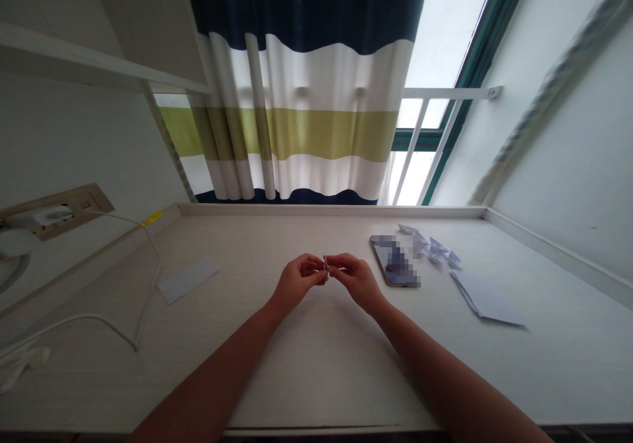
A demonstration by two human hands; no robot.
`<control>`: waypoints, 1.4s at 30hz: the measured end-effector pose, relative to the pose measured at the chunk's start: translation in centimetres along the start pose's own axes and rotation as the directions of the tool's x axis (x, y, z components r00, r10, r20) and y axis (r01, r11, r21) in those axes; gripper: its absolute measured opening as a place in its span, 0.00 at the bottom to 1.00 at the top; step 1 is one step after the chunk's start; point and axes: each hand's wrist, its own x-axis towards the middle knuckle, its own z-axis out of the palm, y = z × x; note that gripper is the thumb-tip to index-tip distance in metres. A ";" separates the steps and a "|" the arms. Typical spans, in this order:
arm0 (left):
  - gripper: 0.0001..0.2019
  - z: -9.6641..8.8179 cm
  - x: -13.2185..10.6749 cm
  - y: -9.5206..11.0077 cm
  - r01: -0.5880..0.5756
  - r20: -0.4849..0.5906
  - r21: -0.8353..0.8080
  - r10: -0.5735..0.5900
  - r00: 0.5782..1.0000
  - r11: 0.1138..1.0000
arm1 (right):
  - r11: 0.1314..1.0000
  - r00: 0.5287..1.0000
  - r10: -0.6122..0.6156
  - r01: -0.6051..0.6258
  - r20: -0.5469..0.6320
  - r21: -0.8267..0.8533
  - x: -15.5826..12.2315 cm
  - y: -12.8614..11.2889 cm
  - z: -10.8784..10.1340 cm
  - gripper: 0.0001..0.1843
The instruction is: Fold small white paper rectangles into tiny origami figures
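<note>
Over the pale desk [316,377], the forearms [212,370] are stretched forward and angled inward, with the left hand [295,281] and the right hand [359,281] held close together, fingers curled. Left of the phone [393,262], in the grip of both, a small pale piece [326,267] is pinched upright between the opposed fingertips.

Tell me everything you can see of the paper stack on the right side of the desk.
The paper stack is plain white and roughly rectangular, apparently several thin sheets or folded layers, whose edges show slightly uneven along its left side. It lies flat and at a slant on the pale desk, to the right of the phone and just nearer the person than the folded paper pieces. Neither the left hand nor the right hand touches it.
</note>
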 end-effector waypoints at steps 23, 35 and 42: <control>0.11 -0.3 0.0 0.3 0.086 -0.044 -0.208 -0.097 0.994 0.974 | 0.994 0.996 -0.089 0.090 0.017 -0.060 0.0 0.1 -0.1 0.09; 0.14 -0.2 0.1 0.1 0.086 -0.068 -0.253 -0.107 0.992 0.964 | 0.993 0.996 -0.079 0.083 0.048 -0.085 -0.1 0.1 -0.1 0.09; 0.14 0.0 0.0 0.1 0.030 -0.081 -0.149 -0.042 0.996 0.988 | 0.992 0.996 -0.067 0.073 0.054 -0.105 -0.2 -0.1 0.2 0.04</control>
